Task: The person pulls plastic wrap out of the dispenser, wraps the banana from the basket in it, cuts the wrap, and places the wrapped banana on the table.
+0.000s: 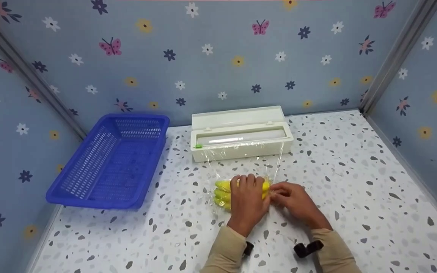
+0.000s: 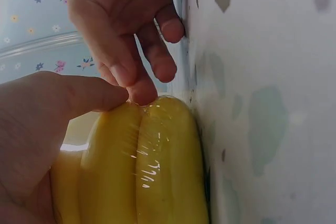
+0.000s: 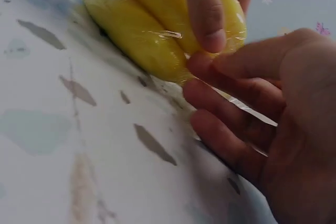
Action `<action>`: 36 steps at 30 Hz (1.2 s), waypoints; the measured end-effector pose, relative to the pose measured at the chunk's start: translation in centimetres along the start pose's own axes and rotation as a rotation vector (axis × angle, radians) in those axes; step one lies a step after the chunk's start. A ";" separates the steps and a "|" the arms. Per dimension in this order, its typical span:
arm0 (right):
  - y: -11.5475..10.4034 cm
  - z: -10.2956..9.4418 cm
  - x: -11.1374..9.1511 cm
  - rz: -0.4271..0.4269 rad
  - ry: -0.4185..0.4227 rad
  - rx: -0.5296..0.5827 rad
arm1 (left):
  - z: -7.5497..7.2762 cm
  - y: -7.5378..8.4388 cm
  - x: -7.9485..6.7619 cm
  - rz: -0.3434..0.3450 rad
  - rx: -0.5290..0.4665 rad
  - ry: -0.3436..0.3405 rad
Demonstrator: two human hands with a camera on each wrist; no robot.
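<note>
A bunch of yellow bananas (image 1: 221,194), greenish at the left end, lies on the table under clear cling film (image 1: 277,161). My left hand (image 1: 247,195) grips the bunch from above, its thumb at the near right end in the left wrist view. At that same end my right hand (image 1: 294,199) pinches the film between thumb and forefinger; the other fingers (image 3: 215,132) are spread close to the tabletop. From the bananas the film stretches back to a white dispenser box (image 1: 237,152), whose lid stands up and whose roll (image 1: 247,136) shows inside.
A blue plastic basket (image 1: 150,172) with slotted sides stands to the left of the box. The speckled white table (image 1: 355,197) is bounded by flower-patterned walls (image 1: 218,76) at the back and both sides. A green slider (image 1: 198,145) sits at the box's left front.
</note>
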State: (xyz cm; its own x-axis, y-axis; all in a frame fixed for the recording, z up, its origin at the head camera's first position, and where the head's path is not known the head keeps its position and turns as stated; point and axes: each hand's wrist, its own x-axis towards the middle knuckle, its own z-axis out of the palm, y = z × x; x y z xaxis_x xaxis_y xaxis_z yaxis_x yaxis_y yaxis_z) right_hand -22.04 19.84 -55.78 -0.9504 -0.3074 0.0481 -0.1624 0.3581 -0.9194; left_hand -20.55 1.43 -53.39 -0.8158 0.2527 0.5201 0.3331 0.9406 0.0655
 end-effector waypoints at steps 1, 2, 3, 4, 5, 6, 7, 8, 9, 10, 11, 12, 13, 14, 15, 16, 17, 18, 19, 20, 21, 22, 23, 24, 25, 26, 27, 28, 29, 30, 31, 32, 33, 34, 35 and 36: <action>0.0 0.2 0.1 -0.018 0.027 -0.035 | 0.0 0.0 -0.1 0.001 -0.004 0.004; 0.0 0.4 0.1 -0.041 0.056 -0.073 | 0.1 0.0 -0.1 0.001 -0.007 0.005; 0.0 0.6 0.2 -0.060 0.083 -0.102 | 0.1 -0.1 -0.1 0.000 -0.012 0.005; 0.0 0.8 0.3 -0.080 0.113 -0.133 | 0.1 -0.1 -0.2 -0.002 -0.014 0.002; 0.0 1.0 0.3 -0.099 0.141 -0.164 | 0.1 -0.1 -0.2 -0.005 -0.015 -0.002; -0.1 1.2 0.4 -0.105 0.165 -0.184 | 0.0 -0.1 -0.2 -0.008 -0.015 -0.008; -0.1 1.5 0.5 -0.104 0.184 -0.197 | 0.0 -0.2 -0.2 -0.013 -0.015 -0.014; -0.3 1.6 0.5 -0.098 0.202 -0.206 | 0.0 -0.2 -0.2 -0.017 -0.016 -0.021; -0.4 1.9 0.6 -0.080 0.218 -0.207 | 0.0 -0.2 -0.1 -0.021 -0.016 -0.026; -0.5 2.0 0.7 -0.051 0.231 -0.206 | 0.0 -0.2 -0.1 -0.024 -0.016 -0.030; -0.6 2.2 0.7 -0.013 0.239 -0.189 | 0.0 -0.3 -0.1 -0.027 -0.014 -0.033; -0.8 2.3 0.8 0.031 0.246 -0.170 | 0.0 -0.3 -0.1 -0.029 -0.012 -0.036; -0.9 2.5 0.9 0.072 0.255 -0.146 | 0.0 -0.3 -0.1 -0.029 -0.012 -0.039; -1.0 2.5 0.9 0.110 0.263 -0.119 | -0.1 -0.3 -0.1 -0.029 -0.010 -0.041; -1.1 2.5 1.0 0.149 0.268 -0.083 | -0.1 -0.3 -0.1 -0.028 -0.007 -0.045; -1.1 2.5 1.0 0.181 0.270 -0.046 | -0.1 -0.4 -0.1 -0.027 -0.005 -0.049; -1.2 2.5 1.0 0.208 0.271 -0.006 | -0.1 -0.4 -0.2 -0.024 -0.004 -0.054; -1.2 2.5 1.0 0.229 0.272 0.026 | -0.2 -0.4 -0.2 -0.019 -0.003 -0.059; -1.2 2.5 1.0 0.247 0.272 0.060 | -0.2 -0.5 -0.2 -0.012 -0.003 -0.065; -1.2 2.5 1.0 0.260 0.271 0.086 | -0.3 -0.5 -0.2 -0.003 -0.004 -0.072; -1.3 2.5 1.0 0.267 0.270 0.102 | -0.3 -0.6 -0.3 0.008 -0.004 -0.078; -1.2 2.6 1.0 0.268 0.269 0.115 | -0.4 -0.7 -0.3 0.019 -0.008 -0.084; -1.3 2.7 1.1 0.266 0.270 0.124 | -0.5 -0.8 -0.3 0.029 -0.014 -0.088; -1.3 2.8 1.1 0.258 0.270 0.139 | -0.6 -0.8 -0.3 0.039 -0.023 -0.092; -1.3 2.9 1.1 0.247 0.274 0.159 | -0.7 -0.9 -0.3 0.047 -0.034 -0.096; -1.2 2.9 1.2 0.237 0.277 0.182 | -0.8 -1.0 -0.3 0.052 -0.046 -0.098; -1.1 3.0 1.2 0.227 0.283 0.209 | -0.8 -1.0 -0.3 0.057 -0.058 -0.099; -1.1 3.0 1.2 0.222 0.289 0.236 | -0.9 -1.0 -0.3 0.059 -0.071 -0.100; -1.0 3.1 1.2 0.218 0.293 0.257 | -0.9 -1.0 -0.3 0.061 -0.081 -0.102; -0.9 3.1 1.2 0.217 0.299 0.276 | -1.0 -1.0 -0.3 0.063 -0.088 -0.105; -0.9 3.1 1.2 0.216 0.307 0.279 | -1.0 -1.0 -0.3 0.064 -0.094 -0.108; -0.8 3.2 1.2 0.217 0.315 0.272 | -1.0 -1.0 -0.3 0.065 -0.101 -0.111; -0.8 3.2 1.2 0.215 0.325 0.246 | -1.0 -1.0 -0.2 0.067 -0.108 -0.115; -0.8 3.2 1.1 0.212 0.336 0.210 | -1.0 -1.0 -0.2 0.067 -0.117 -0.117; -0.8 3.3 1.1 0.204 0.350 0.171 | -1.0 -1.1 -0.2 0.066 -0.126 -0.118; -0.8 3.3 1.0 0.189 0.368 0.122 | -1.0 -1.1 -0.2 0.064 -0.138 -0.118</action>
State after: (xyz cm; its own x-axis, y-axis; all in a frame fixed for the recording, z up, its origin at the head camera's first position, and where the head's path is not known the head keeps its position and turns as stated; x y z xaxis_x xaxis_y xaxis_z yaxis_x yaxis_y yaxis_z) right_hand -22.01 16.34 -56.30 -0.9953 0.0963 -0.0100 0.0352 0.2640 -0.9639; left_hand -20.30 0.14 -52.70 -0.8380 0.3435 0.4239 0.4412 0.8838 0.1560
